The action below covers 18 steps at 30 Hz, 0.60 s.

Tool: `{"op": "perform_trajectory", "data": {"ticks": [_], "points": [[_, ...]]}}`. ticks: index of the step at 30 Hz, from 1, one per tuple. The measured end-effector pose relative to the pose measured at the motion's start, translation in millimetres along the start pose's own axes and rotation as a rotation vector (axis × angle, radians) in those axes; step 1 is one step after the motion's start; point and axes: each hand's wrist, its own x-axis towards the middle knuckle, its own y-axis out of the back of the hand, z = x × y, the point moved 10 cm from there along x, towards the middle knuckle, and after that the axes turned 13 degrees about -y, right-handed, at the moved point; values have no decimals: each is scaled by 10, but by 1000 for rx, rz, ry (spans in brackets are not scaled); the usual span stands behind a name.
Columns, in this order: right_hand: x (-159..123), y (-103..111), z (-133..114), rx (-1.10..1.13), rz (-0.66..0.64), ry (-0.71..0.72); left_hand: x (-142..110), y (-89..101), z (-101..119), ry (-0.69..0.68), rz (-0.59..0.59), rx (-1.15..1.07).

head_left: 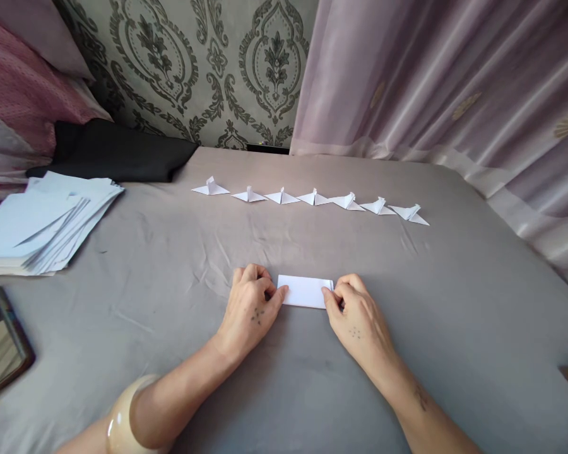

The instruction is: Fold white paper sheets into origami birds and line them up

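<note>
Here, a person's two bare hands share one folded white paper strip (305, 292), which lies lengthwise between them near the middle of the gray cloth (288, 391). The left hand (253, 302) pinches the strip's left end, thumb on top and the other fingers curled in; the right hand (360, 309) grips the opposite end the same way, its thumb at the near corner, where a layered edge shows. A pale bangle (132, 413) circles the left forearm. Beyond the hands, well apart from them, seven folded paper figures (283, 197) stand in a close-set row that slants nearer toward the right. Off to the left sits a loose stack of white paper (42, 221), with black fabric (118, 151) behind it and a phone (2, 337) nearer the person, cut off by the picture's edge.
</note>
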Motion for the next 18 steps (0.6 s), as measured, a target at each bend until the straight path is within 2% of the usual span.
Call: {"op": "perform_trajectory", "data": {"ticks": [18], "points": [[9,17,-12,-31,11,-10,13,-19,56,-97,-21,101]]}}
